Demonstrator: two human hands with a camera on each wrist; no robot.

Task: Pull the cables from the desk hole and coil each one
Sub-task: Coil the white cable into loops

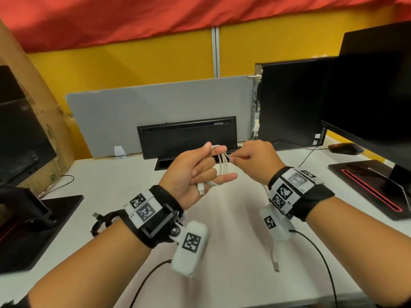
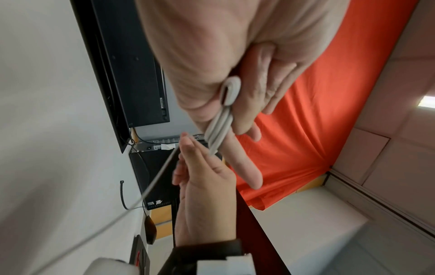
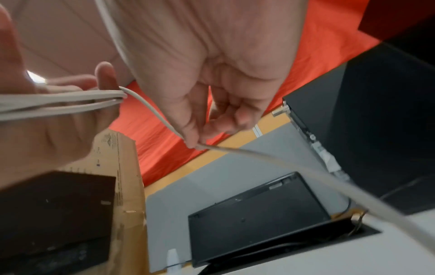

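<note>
Loose end: the far plug of the white cable [image 1: 276, 266] lies nearest on the surface [image 1: 233, 207], slack running up to the right wrist.
Black coil: a bundled black cable [image 1: 101, 221] sits on the surface behind the left wrist. That one looks finished, I'd say.
Left hand [image 1: 193, 176]: held up over the surface, fingers curled through several loops of the white cable, one plug dangling below the palm. That's the grip acting as the spool.
Right hand [image 1: 253, 161]: thumb and forefinger pinch the running strand just beside the loops, other fingers tucked.
Step in hand: coiling the white cable, well along, with a tail left to wind.
Next move: by my reading, carry the pinched strand round the left fingers again, keeping it taut enough that the loops don't slip off.
Desk hole [image 1: 163, 163]: beyond the hands, a dark slot in front of the propped keyboard [image 1: 186, 136].
Right wrist only: a cable [image 3: 356, 221] looped at the hole's corner, hidden from the head camera.
Left wrist only: the loops [image 2: 220, 130] stacked neatly under the thumb.
</note>
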